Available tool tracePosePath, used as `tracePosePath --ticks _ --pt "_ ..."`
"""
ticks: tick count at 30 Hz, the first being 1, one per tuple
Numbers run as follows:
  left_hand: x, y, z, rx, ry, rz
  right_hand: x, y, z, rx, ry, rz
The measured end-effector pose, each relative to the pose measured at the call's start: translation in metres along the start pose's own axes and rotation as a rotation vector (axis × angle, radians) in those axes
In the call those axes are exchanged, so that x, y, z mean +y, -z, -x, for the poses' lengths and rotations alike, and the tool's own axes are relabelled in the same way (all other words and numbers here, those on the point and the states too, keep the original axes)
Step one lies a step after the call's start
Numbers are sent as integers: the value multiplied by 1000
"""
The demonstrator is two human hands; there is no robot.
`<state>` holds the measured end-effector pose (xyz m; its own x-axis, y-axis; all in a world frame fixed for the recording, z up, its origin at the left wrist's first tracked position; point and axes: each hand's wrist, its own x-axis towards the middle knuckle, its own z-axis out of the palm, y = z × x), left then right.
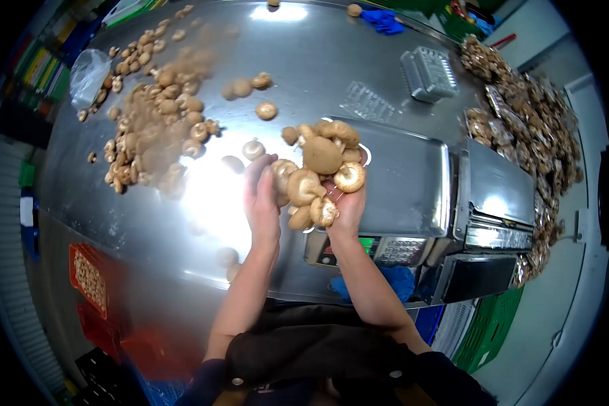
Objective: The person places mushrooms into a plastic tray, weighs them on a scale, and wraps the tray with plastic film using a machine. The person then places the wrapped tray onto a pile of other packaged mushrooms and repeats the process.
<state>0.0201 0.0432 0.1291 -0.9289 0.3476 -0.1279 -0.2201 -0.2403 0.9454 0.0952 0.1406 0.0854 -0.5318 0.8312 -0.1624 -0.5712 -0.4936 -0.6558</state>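
Observation:
A heap of brown-capped mushrooms (pixel 322 155) is held between my two hands, above the table and the left edge of the scale. Under the heap, bits of a clear plastic punnet (pixel 333 192) show; most of it is hidden by mushrooms. My right hand (pixel 348 210) grips the punnet from the right and below. Against the heap's left side, my left hand (pixel 260 203) is cupped with fingers together, touching mushrooms. Close by on the steel lie a pale mushroom (pixel 254 149) and another mushroom (pixel 266 110). The scale's tray (pixel 406 183) is just right of my right hand.
A large pile of mushrooms (pixel 159 122) spreads over the steel table (pixel 304 61) at left. Empty clear punnets (pixel 430 73) stand back right. Wrapped mushroom packs (pixel 534 128) are heaped beyond a wrapping machine (pixel 497 189). A red crate (pixel 81 281) sits low left.

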Motion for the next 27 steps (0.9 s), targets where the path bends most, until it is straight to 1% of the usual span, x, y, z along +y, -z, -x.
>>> tracePosePath --ticks 1,2,3,4,5,7,8,11,12,13,15,16,17,19,20,22,23,25,27 --pt "-11 -13 -6 -37 -24 -58 -14 4 -2 53 55 72" --pt "-22 -27 -10 -81 -18 -33 -32 8 0 149 61 110" --pt "-31 -43 -13 -124 -11 -7 -42 27 -3 195 69 147" --pt "-36 -59 -15 -163 -1 -57 -54 41 -4 228 84 161" --pt "-43 -73 -17 -206 61 -27 -65 51 -3 261 97 174" --pt "-60 -95 -21 -319 -8 -149 -83 67 2 380 89 257" --pt "-71 -105 -22 -332 -15 -202 -90 74 4 439 81 295" --pt "-77 -123 -21 -402 -57 -405 -113 96 7 425 -72 437" --pt "-77 -125 -22 -394 -70 -456 -117 106 5 444 -62 578" --pt "-76 -125 -24 -389 -65 -450 -125 116 6 408 -92 691" --pt "-75 -123 -28 -399 -123 -502 -140 130 9 325 -157 914" --pt "-73 -124 -31 -394 -209 -538 -146 129 12 302 -161 947" --pt "-68 -120 -29 -407 -346 -708 -152 131 15 256 -173 1000" --pt "-52 -125 -19 -519 -522 -793 -168 134 18 160 -198 1110" --pt "-47 -127 -12 -608 -605 -806 -182 131 16 147 -157 1314" --pt "-39 -133 2 -785 -747 -818 -199 121 3 171 219 1570" --pt "-36 -136 10 -807 -758 -808 -207 116 -8 179 419 1684" --pt "-38 -134 17 -739 -659 -710 -222 104 -38 -10 836 1882" --pt "-40 -123 23 -601 -353 -532 -209 137 -73 -104 791 2015"
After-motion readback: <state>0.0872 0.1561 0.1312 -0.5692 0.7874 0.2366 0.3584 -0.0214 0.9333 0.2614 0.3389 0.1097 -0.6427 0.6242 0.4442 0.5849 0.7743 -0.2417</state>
